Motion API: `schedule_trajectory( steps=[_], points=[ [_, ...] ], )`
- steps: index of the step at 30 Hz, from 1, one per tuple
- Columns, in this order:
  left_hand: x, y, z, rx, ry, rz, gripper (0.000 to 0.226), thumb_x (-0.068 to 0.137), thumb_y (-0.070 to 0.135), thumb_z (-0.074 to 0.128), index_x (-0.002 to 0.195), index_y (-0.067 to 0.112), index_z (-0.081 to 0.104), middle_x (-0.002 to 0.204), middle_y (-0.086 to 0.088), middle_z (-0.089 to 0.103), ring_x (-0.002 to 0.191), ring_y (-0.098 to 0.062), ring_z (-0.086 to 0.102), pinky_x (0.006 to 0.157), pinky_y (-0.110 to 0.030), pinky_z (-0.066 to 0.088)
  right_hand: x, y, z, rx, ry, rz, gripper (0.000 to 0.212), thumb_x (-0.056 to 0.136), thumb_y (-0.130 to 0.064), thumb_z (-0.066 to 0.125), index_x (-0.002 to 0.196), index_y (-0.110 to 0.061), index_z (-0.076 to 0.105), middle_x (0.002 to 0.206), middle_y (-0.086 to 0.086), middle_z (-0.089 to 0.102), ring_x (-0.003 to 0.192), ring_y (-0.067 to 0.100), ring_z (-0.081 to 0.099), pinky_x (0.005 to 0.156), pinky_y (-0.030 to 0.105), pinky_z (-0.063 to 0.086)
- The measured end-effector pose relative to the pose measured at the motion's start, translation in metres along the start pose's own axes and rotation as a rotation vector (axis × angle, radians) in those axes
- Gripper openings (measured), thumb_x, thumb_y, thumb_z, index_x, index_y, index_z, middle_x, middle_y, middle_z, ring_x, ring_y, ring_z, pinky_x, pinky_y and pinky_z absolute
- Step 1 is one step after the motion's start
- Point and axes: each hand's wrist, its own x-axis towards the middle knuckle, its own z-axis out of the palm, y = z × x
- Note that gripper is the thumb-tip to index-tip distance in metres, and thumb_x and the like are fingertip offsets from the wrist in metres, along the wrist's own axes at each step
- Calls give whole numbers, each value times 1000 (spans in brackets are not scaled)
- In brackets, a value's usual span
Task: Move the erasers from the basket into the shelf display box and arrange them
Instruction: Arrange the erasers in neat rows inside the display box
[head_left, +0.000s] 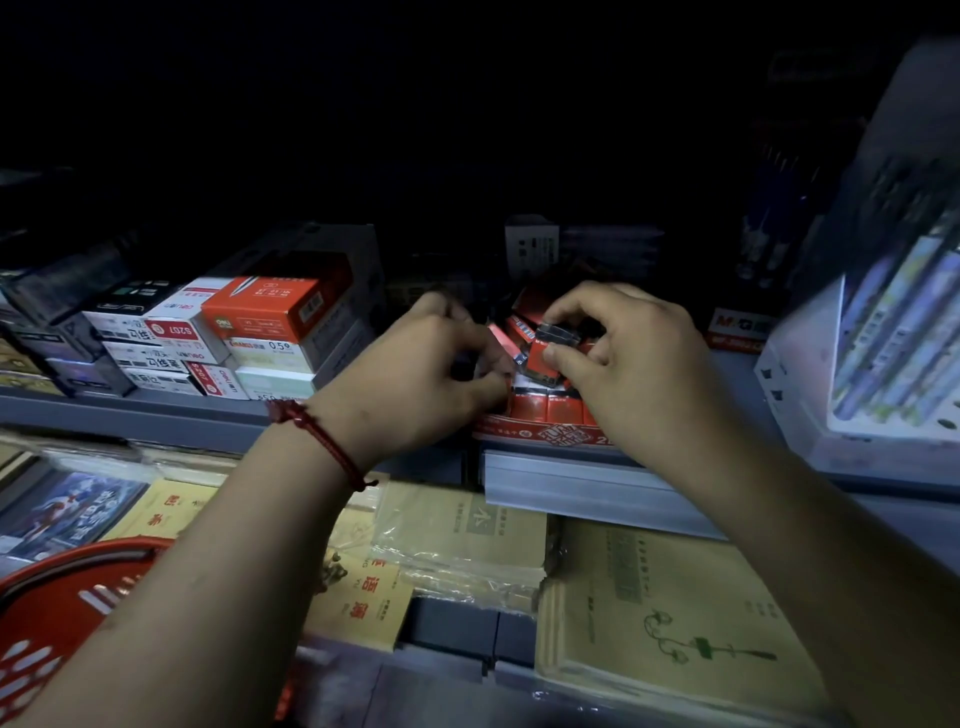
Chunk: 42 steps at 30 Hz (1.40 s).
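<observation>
arms: bare, no sleeves | left wrist: red braided cord bracelet (317, 441), knotted

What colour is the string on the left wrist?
The string is red; head view shows it best.

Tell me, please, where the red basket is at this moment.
In the head view, the red basket sits at the bottom left corner, left of the left forearm and below a yellow booklet.
</observation>
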Motion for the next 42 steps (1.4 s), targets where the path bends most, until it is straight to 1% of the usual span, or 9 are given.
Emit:
schedule_trajectory(
  steps=[2,5,9,15,20,26,34,37,42],
  points=[
    [-1,0,0,58,-17,6,21,86,42,62,99,31,75,106,6,50,99,-6,53,94,-24,45,0,0,0,-1,-5,4,16,88,-24,73,102,-28,67,90,-17,53,66,2,58,59,24,49],
    [-4,1,-5,55,-85,10,29,89,50,55,105,35,74,104,10,50,98,-1,52,98,-31,46,-1,1,0,-2,0,4,16,88,-24,73,101,-28,67,83,-21,52,64,-1,55,56,19,41],
    [-8,7,-10,31,-118,-25,50,70,68,40,105,44,65,103,16,49,96,-2,56,93,-37,49,-1,1,-1,-7,-7,-3,16,87,-23,73,102,-27,67,80,-21,49,63,1,55,58,20,41],
    [-3,4,-11,11,-75,-30,26,82,48,71,106,39,64,108,13,53,91,-2,55,86,-31,48,0,1,0,-12,-3,-10,16,88,-23,73,102,-28,67,86,-18,51,64,1,55,57,19,39],
    [2,4,-4,35,21,-46,46,76,60,62,118,45,53,107,13,54,100,-9,58,89,-40,53,-1,1,-1,-18,7,-14,16,87,-23,74,101,-28,67,81,-23,49,62,-3,53,56,15,36],
    [13,12,8,228,189,-67,28,90,43,59,118,43,62,116,0,59,109,-25,60,84,-41,54,-1,1,0,-12,-1,-10,17,87,-22,73,102,-28,67,83,-22,50,60,-5,52,54,12,36],
    [12,10,0,390,209,29,26,89,53,59,111,41,61,115,6,57,107,-23,58,76,-38,52,-2,0,-2,1,-9,-1,18,88,-21,73,104,-27,67,79,-23,49,61,-4,54,55,13,38],
    [9,6,-6,205,270,55,19,92,48,62,103,34,64,102,11,62,94,-14,63,73,-37,56,-2,1,-2,-2,-14,-2,19,88,-21,73,105,-27,67,79,-23,48,62,-4,53,56,14,38],
    [6,5,-6,-477,285,-117,19,91,26,71,107,15,71,84,4,73,67,-1,67,60,-17,53,-2,2,-1,10,-9,-6,18,87,-21,73,104,-26,67,80,-23,49,62,-1,55,59,23,46]
  ],
)
